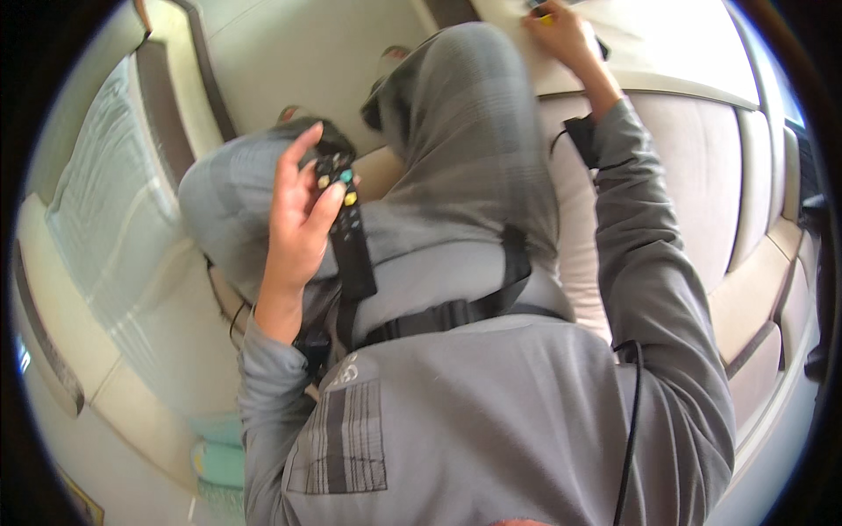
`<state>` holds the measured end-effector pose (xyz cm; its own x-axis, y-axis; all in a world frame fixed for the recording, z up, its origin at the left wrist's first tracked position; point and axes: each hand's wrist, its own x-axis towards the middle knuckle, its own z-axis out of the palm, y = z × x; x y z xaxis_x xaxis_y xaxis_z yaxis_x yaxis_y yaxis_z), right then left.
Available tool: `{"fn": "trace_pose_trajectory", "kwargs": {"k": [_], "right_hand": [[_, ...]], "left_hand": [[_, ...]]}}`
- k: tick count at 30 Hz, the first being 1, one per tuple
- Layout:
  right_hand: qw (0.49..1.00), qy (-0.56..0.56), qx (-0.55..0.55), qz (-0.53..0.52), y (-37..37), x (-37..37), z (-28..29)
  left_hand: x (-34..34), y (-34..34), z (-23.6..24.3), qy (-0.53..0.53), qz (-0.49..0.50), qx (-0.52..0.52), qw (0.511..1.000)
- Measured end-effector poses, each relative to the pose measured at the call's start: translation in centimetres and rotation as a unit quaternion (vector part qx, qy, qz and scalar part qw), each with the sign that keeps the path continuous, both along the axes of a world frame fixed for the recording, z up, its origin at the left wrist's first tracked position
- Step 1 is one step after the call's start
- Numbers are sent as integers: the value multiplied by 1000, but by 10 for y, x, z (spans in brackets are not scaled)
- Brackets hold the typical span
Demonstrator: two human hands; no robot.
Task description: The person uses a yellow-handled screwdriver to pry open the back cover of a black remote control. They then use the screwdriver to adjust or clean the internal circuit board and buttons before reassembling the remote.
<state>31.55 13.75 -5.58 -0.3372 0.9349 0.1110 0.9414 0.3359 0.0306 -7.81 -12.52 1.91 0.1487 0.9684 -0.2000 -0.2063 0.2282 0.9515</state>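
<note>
My left hand (298, 215) is closed round a long black remote control (354, 254) above my lap. Its thumb lies across the buttons, some of which are yellow and one teal, while the index finger sticks out past the remote's far end. Far to the right, my right hand (561, 37) reaches over a bright white surface (680, 44). Its fingers are closed at a small item with yellow and dark parts (542, 14), close to the frame's upper edge. Glare and the hand hide most of that item, so its kind is unclear.
I sit with bent knees on a beige padded seat (649, 175). A glass-topped table (114, 219) with pale edges stands to the left. Teal slippers (219, 465) lie at the lower left. Black straps (438, 317) cross my waist, and a dark cable (633, 421) runs down my right side.
</note>
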Motion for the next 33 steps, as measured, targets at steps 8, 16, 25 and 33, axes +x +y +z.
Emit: {"fn": "trace_pose_trajectory", "kwargs": {"k": [8, 16, 25, 33], "right_hand": [[932, 296, -97, -183, -5, -7, 9], [902, 381, -88, -183, -25, -3, 11], [795, 547, -260, -46, -131, -92, 84], [747, 498, -424, 120, -173, -133, 98]], "left_hand": [[-4, -4, 6, -1, 17, 10, 1000], [-8, -4, 13, 13, -5, 12, 1000], [-5, -4, 21, 70, -31, 29, 997], [-2, -5, 24, 100, -49, 63, 992]]}}
